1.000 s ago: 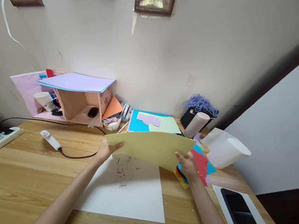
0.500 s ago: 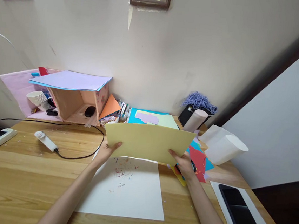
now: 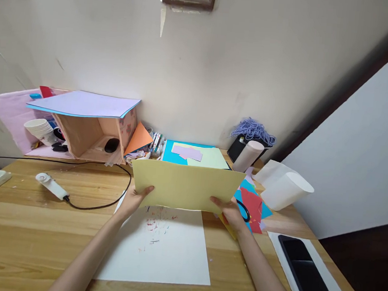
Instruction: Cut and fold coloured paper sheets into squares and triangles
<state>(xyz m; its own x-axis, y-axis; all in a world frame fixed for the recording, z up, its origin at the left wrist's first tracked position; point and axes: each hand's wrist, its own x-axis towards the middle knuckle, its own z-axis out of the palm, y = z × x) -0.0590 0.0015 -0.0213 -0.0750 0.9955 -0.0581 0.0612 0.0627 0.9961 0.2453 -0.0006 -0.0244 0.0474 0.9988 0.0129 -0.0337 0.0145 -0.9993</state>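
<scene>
Low on the wooden table (image 3: 23,239), nearest me, lies a marked white sheet (image 3: 165,259). Above its far end my left hand (image 3: 135,199) and right hand (image 3: 230,211) clamp a yellow sheet (image 3: 183,185) by its two sides, thumbs on the near face; farther off I see coloured papers (image 3: 213,156), with an open box (image 3: 94,131) to their left.

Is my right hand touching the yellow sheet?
Touching. The head view shows your right hand gripping the yellow sheet near its lower right corner, overlapping its face.
</scene>
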